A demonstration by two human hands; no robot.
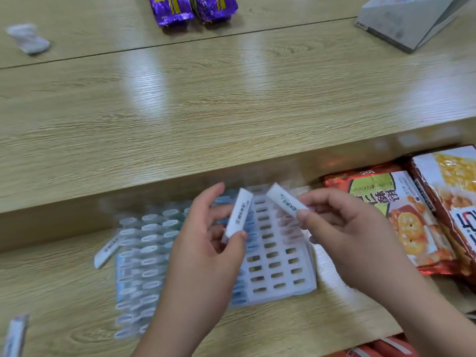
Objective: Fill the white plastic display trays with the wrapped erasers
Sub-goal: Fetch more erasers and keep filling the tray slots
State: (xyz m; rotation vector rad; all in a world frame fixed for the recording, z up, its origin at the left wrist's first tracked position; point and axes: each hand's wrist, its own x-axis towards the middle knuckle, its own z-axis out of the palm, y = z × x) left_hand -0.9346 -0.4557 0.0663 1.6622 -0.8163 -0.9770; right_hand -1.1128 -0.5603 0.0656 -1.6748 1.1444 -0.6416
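White eraser (238,215) pinched, left hand (203,243) | second eraser (286,203), right hand (342,228) | slotted tray (280,266)

Worn on the head, looking forward and steeply down across the near shelf (64,292) to the desk (231,112) beyond, wide-angled, with straight edges bowed toward the borders. Set close above the left hand (203,243) and right hand (342,228), an eraser (238,215) pinched in each, both low in the middle with forearms running out through the bottom edge and the tray (283,269) just beneath. Takes in snack bags (401,217) at the right edge, purple packs (193,9) cut by the top edge and a grey box (412,19) in the far right corner, the near part blurred.
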